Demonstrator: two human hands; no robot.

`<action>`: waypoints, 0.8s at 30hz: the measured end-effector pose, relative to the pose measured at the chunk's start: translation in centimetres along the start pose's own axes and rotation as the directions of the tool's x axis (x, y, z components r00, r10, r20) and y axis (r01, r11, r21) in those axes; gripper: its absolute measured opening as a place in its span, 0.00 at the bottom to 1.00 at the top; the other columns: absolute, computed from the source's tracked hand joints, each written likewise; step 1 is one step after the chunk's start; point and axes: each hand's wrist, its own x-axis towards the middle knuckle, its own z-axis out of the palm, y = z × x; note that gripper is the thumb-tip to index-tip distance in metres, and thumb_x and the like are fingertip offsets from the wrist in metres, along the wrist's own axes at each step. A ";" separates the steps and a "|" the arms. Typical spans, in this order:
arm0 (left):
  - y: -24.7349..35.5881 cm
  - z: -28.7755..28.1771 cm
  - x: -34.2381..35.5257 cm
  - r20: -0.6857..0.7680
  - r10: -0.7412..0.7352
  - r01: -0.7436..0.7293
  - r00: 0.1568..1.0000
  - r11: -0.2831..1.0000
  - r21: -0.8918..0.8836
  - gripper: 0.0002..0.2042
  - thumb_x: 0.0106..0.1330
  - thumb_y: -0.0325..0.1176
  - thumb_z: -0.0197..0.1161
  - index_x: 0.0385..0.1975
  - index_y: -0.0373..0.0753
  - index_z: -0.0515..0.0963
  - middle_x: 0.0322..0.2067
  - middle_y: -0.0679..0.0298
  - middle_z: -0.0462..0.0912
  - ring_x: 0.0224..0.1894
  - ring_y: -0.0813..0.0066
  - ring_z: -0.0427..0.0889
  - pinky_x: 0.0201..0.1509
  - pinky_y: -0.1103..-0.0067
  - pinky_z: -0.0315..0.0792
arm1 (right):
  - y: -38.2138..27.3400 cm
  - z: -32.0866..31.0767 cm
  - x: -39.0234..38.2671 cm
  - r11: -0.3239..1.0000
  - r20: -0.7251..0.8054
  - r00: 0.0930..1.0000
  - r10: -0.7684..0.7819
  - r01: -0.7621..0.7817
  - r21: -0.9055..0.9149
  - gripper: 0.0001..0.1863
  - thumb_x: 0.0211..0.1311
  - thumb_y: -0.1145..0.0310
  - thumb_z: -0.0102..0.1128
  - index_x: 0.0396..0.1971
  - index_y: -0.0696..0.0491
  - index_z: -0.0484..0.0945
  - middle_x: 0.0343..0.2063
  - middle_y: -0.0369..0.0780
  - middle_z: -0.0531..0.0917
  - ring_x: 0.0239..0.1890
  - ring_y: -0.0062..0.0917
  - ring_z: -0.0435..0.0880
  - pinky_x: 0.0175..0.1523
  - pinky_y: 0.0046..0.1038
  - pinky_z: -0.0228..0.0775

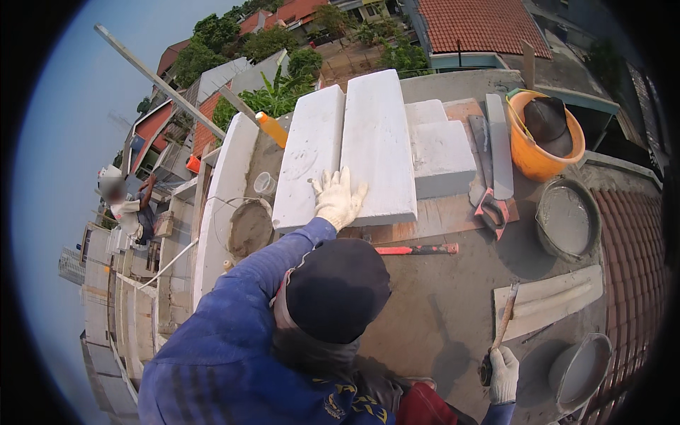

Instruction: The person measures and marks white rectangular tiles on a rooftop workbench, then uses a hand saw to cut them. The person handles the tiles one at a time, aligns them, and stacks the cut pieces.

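The left hand point(340, 201) is spread wide upon two white blocks point(379, 152), near the concrete slab's point(418, 304) far edge; the right hand point(503, 377) grips a wooden-handled tool point(506, 317).

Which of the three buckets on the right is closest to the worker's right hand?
The lower grey bucket, at bottom right beside the gloved right hand. The upper grey bucket sits farther off, and the orange bucket is farthest of all.

bottle point(272, 129) left of blocks point(375, 142), saw point(486, 170) right, then bucket point(531, 161) with perhaps a bowl point(547, 122) inside
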 end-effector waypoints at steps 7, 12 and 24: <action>-1.0 -0.5 1.0 0.040 0.063 -0.061 0.997 0.997 -0.036 0.47 0.81 0.66 0.53 0.84 0.28 0.58 0.81 0.34 0.64 0.88 0.31 0.47 0.89 0.41 0.31 | -6.5 6.4 4.2 0.973 0.037 0.999 -0.039 0.046 -0.228 0.13 0.83 0.63 0.63 0.38 0.56 0.85 0.22 0.30 0.78 0.19 0.12 0.73 0.24 0.21 0.63; -3.1 -5.1 3.0 0.173 0.225 -0.208 0.959 0.972 -0.110 0.41 0.78 0.64 0.58 0.76 0.31 0.72 0.73 0.35 0.75 0.79 0.30 0.66 0.84 0.46 0.55 | -13.7 9.5 6.8 0.723 -0.028 0.944 -0.328 0.231 -0.651 0.13 0.77 0.64 0.65 0.41 0.61 0.88 0.27 0.41 0.85 0.24 0.20 0.80 0.34 0.31 0.75; -1.1 -4.9 13.8 0.239 0.545 0.036 0.803 0.356 -0.934 0.27 0.79 0.47 0.70 0.71 0.39 0.81 0.59 0.50 0.91 0.60 0.59 0.91 0.64 0.67 0.82 | -31.9 29.1 12.7 0.235 0.179 0.765 -0.618 0.397 -0.887 0.08 0.70 0.73 0.66 0.41 0.62 0.88 0.36 0.48 0.87 0.39 0.41 0.89 0.48 0.37 0.78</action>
